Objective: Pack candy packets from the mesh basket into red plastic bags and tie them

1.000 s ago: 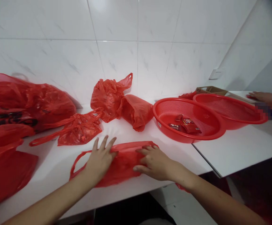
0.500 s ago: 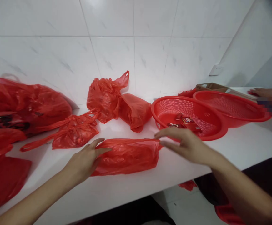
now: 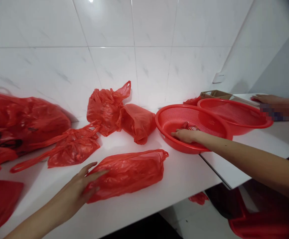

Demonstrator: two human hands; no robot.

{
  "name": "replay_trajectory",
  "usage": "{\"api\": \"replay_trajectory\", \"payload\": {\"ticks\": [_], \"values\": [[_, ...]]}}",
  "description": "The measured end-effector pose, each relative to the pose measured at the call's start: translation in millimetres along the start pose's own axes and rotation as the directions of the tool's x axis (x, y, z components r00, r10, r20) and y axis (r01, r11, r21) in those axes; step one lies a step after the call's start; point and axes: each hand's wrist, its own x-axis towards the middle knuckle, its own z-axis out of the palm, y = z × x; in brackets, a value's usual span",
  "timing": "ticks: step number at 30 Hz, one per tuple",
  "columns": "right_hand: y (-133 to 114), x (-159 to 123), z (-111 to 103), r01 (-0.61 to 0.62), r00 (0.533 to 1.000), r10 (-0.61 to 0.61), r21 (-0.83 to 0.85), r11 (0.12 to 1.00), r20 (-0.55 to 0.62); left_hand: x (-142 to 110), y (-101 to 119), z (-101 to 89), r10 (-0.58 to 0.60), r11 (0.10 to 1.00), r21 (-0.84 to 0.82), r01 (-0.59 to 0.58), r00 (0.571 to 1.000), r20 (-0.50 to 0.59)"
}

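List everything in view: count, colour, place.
Front bag: one, red, front centre
Middle bags: two, red, back centre
Small bag: one, red, left of centre
Left bags: at least two, red, far left
Baskets: two, red, right
Packets: partly hidden, red, nearer basket
Box: one, brown, behind baskets
Plastic: two bits, red, behind baskets and below
Tabletops: two, white, beneath
Wall: one, white, back
Socket: one, white, right wall
Floor: one, pale, below
Unclear object: one, red-black, lower right
Co-worker's hand: one, far right
Left hand: one, at front bag
Right hand: one, in nearer basket
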Motion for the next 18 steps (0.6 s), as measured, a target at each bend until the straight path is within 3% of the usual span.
{"api": "replay_trajectory", "payload": {"ticks": [3, 5, 7, 9, 10, 12, 15, 18], "values": [[1, 1, -11, 0.049, 0.999, -0.051, 0.116, 0.992, 0.015, -2, 1, 0.6, -0.027, 0.997, -0.077, 0.03, 0.999, 0.041], [-9, 3, -24, 0.089, 0.996, -0.084, 0.168, 0.982, -0.035, 1, 5, 0.5, -0.013, 0.993, -0.118, 0.017, 0.999, 0.035], [-32, 1, -34, 0.179, 0.978, -0.136, 0.291, 0.94, -0.16, 5, 13, 0.2, 0.002, 0.99, -0.143, -0.001, 1.0, 0.004], [-65, -9, -36, 0.315, 0.941, -0.212, 0.458, 0.831, -0.263, 12, 22, -0.5, 0.009, 0.985, -0.17, -0.013, 1.0, -0.026], [-83, -16, -32, 0.374, 0.926, -0.274, 0.525, 0.765, -0.26, 16, 27, -0.8, 0.016, 0.981, -0.191, -0.022, 0.999, -0.036], [-116, -31, -14, 0.435, 0.884, -0.449, 0.583, 0.686, -0.132, 23, 40, -1.1, 0.043, 0.966, -0.253, -0.052, 0.998, -0.041], [-145, -47, 25, 0.529, 0.792, -0.61, 0.463, 0.711, 0.033, 28, 57, 0.2, 0.065, 0.941, -0.332, -0.067, 0.998, -0.017], [-150, -50, 49, 0.592, 0.79, -0.613, 0.225, 0.773, 0.027, 26, 67, 3.0, 0.066, 0.934, -0.353, -0.052, 0.997, 0.028]]}}
